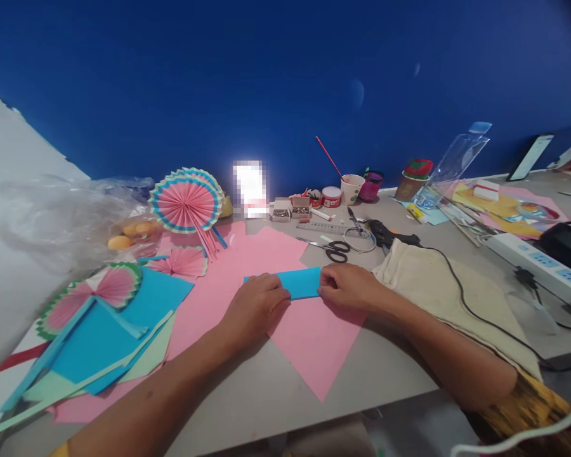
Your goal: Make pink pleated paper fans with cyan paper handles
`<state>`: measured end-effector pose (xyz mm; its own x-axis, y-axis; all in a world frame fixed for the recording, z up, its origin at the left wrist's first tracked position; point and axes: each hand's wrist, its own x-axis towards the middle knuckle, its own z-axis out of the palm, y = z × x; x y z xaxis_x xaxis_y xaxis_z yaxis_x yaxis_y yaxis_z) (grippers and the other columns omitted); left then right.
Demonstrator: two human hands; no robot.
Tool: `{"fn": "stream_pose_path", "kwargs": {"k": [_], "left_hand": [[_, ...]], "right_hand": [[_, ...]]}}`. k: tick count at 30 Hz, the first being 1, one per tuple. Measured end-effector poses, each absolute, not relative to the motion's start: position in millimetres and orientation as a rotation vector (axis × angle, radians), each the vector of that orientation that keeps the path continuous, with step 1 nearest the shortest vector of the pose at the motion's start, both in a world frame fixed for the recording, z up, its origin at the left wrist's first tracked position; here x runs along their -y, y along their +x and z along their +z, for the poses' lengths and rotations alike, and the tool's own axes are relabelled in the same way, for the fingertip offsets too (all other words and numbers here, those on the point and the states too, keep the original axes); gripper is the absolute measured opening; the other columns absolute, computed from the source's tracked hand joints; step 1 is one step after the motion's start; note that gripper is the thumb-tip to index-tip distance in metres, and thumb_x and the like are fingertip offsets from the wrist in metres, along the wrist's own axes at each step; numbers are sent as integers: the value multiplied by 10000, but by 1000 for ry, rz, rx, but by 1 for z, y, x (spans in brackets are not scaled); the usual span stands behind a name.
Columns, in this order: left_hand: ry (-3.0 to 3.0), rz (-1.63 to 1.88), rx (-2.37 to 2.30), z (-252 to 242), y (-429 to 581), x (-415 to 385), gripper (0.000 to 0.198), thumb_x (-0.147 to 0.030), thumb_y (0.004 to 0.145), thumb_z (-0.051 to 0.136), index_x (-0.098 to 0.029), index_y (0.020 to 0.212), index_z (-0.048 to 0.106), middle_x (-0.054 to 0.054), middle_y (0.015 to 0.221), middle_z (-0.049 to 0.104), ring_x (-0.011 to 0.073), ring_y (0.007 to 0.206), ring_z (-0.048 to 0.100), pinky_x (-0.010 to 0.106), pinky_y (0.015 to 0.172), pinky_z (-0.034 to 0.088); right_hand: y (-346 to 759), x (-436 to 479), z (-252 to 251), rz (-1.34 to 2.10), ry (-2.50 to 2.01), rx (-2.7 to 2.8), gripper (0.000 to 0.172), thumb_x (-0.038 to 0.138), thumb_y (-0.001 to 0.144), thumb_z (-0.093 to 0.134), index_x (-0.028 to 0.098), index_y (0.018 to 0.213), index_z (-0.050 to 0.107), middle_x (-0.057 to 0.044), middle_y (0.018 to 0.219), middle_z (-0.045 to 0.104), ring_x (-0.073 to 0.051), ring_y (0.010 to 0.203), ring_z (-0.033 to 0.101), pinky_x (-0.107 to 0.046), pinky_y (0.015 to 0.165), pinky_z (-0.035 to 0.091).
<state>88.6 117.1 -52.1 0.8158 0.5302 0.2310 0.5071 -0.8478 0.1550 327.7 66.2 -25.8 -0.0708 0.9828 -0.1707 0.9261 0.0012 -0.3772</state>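
Observation:
A folded strip of blue paper (305, 283) lies over pink paper (321, 355) near the middle of the table. My left hand (261, 303) is closed on the strip's left part, its fingers bent down against the paper. At the strip's right end, the fingers of my right hand (342, 285) are curled and pinch the edge. A bit of blue paper shows beyond my left fingers. The fingertips of both hands are partly hidden. Black-handled scissors (337, 249) rest just behind the strip.
Paper fans (185, 206) and blue sheets (118, 324) lie at the left. Behind are a ruler (333, 229), a paper cup (351, 189) and a glue gun (390, 235). A cloth (450, 295), a black cable and a power strip (542, 263) occupy the right.

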Motion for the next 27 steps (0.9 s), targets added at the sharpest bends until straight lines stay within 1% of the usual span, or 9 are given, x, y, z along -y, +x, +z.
{"fn": "stream_pose_path", "kwargs": {"k": [6, 13, 22, 25, 27], "left_hand": [[2889, 476, -789, -54, 87, -117, 222, -233, 976, 559, -200, 845, 735, 52, 840, 646, 207, 810, 559, 330, 669, 352], [2791, 576, -722, -57, 84, -117, 176, -200, 946, 587, -189, 854, 736, 52, 833, 645, 196, 813, 564, 316, 697, 391], [2689, 641, -676, -63, 78, -122, 182, -239, 954, 596, -204, 893, 764, 47, 808, 623, 180, 795, 568, 295, 689, 417], [2710, 654, -663, -64, 77, -121, 206, -249, 973, 578, -207, 905, 768, 47, 809, 625, 174, 787, 560, 294, 680, 402], [2775, 677, -646, -63, 77, -120, 233, -254, 996, 546, -223, 953, 773, 38, 790, 612, 165, 755, 535, 299, 667, 369]], "right_hand": [[329, -66, -23, 633, -2027, 2128, 68, 244, 802, 578, 212, 761, 622, -21, 820, 700, -172, 732, 575, -277, 573, 260], [328, -66, -18, 666, -2031, 2118, 62, 235, 789, 590, 217, 729, 599, 0, 799, 695, -156, 701, 559, -272, 555, 263], [328, -66, -18, 659, -2025, 2137, 58, 242, 803, 594, 212, 763, 623, -9, 853, 703, -162, 745, 573, -269, 587, 289], [328, -67, -20, 655, -2018, 2142, 61, 248, 807, 599, 211, 766, 627, -9, 849, 703, -161, 741, 571, -269, 589, 290], [329, -67, -21, 645, -2009, 2148, 58, 247, 804, 599, 212, 764, 622, -7, 843, 700, -159, 730, 564, -269, 585, 285]]}}
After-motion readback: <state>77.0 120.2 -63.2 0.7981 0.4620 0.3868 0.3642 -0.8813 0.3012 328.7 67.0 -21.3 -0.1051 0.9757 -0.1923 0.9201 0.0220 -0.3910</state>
